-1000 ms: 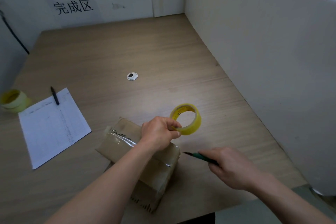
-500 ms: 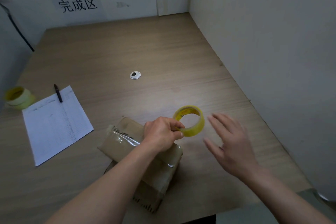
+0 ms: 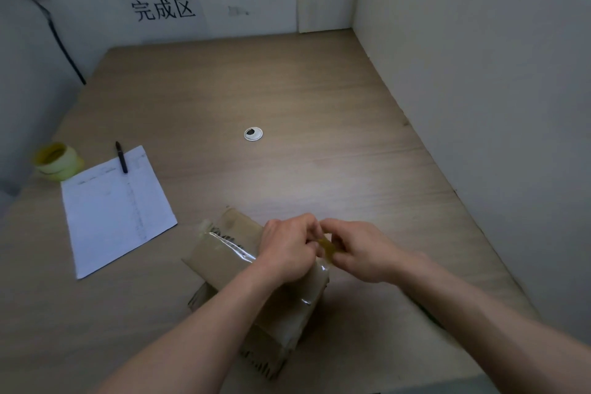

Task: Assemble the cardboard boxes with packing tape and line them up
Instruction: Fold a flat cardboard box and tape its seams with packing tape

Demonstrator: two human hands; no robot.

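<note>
A brown cardboard box (image 3: pixel 224 261) lies on the wooden desk (image 3: pixel 256 80) close to me, with a strip of clear tape across its top. My left hand (image 3: pixel 287 246) and my right hand (image 3: pixel 361 253) meet above the box's right end. Both have their fingers curled round a yellow packing tape roll (image 3: pixel 328 246). Only a small sliver of the roll shows between the hands. My left forearm covers the near part of the box top.
A white paper sheet (image 3: pixel 118 208) with a black pen (image 3: pixel 121 161) lies at the left, beside spare yellow tape rolls (image 3: pixel 56 161). A round cable grommet (image 3: pixel 253 134) sits mid-desk. White partitions (image 3: pixel 479 89) close the right and back; a sign (image 3: pixel 163 9) hangs there.
My right hand, holding a thin dark tool a second ago and open half a second ago, has come left and taken hold of the tape roll. The roll has tipped down between both hands.
</note>
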